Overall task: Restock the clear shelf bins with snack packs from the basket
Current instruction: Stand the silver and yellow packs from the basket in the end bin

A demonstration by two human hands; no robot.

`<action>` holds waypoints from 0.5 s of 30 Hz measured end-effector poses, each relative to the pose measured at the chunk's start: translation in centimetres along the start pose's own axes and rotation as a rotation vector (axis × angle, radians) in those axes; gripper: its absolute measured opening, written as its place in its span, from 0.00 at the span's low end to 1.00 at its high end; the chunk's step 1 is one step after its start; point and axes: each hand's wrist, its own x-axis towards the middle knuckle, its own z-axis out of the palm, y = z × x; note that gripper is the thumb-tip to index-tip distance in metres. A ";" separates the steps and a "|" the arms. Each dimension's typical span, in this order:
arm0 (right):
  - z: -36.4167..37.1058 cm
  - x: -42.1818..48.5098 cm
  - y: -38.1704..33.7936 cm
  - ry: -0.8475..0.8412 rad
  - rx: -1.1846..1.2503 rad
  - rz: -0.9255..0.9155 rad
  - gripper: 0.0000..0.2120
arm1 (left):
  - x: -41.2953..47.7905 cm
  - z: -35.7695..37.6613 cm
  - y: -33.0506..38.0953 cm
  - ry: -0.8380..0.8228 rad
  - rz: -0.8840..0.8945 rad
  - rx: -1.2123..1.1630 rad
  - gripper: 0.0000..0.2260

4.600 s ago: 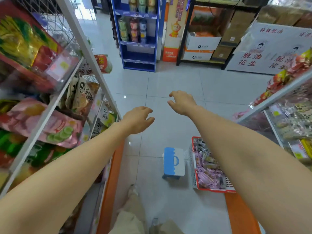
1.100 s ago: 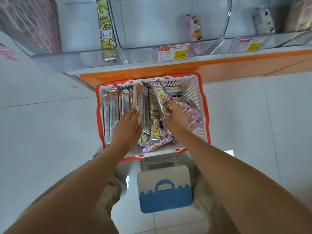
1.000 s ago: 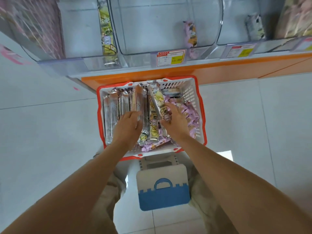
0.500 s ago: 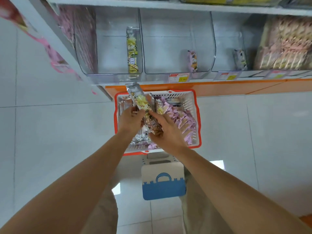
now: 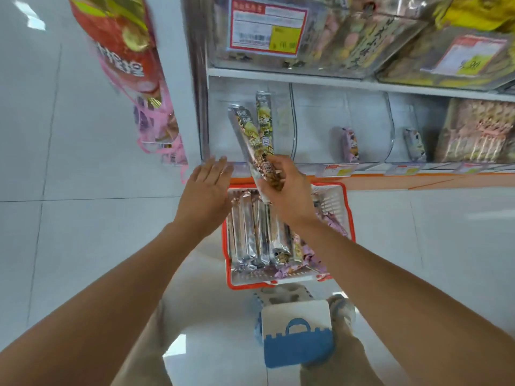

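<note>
"Silver foil is seen in the grip; by which hand is it held, and how?"
"A long snack pack [image 5: 249, 140] is clasped near its lower end by the right hand [image 5: 289, 190], with fingers and thumb curled round it. Nothing is held by the left hand [image 5: 206, 190]; its fingers are extended, near the pack but not touching it."
"Where is the pack placed, and how is its long axis directed?"
"It is held in the air above the basket [image 5: 348, 207] and in front of the leftmost clear bin [image 5: 220, 121]. The long axis is tilted: the upper end is leaned up and to the left towards the bin mouth, and the lower end is pointed down towards the basket. Whether the tip is already inside the bin cannot be told."
"How much of the restocking is judged done?"
"Very little. One similar pack [image 5: 264, 121] is stood upright in that bin. A single purple pack [image 5: 349, 144] is seen in the middle bin [image 5: 320, 121], and one more small pack [image 5: 415, 144] in the next. Rows of silver packs [image 5: 248, 232] and a heap of purple ones [image 5: 335, 222] are left in the basket, so most of the work is judged to remain"
</note>
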 end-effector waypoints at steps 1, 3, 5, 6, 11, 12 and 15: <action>0.4 1.2 -0.6 0.023 -0.017 -0.006 0.19 | 0.2 -0.2 -1.0 -0.037 0.013 0.070 0.28; 1.2 3.3 -1.7 0.062 -0.053 -0.019 0.17 | 0.6 -0.2 -2.8 -0.079 0.036 0.183 0.29; 2.0 5.2 -2.5 0.095 -0.089 -0.011 0.17 | 0.8 0.4 -4.6 -0.079 0.077 0.289 0.31; 2.4 6.1 -2.8 0.109 -0.108 0.002 0.17 | 0.9 0.9 -5.4 -0.066 0.104 0.320 0.31; 4.2 10.3 -2.9 0.127 -0.184 0.075 0.17 | 1.3 3.3 -7.2 0.050 0.211 0.369 0.28; 4.6 11.0 -2.7 0.132 -0.195 0.082 0.17 | 1.5 3.6 -7.4 0.105 0.226 0.366 0.28; 5.8 12.7 -1.9 0.139 -0.244 0.103 0.16 | 1.8 4.9 -8.0 0.228 0.267 0.384 0.30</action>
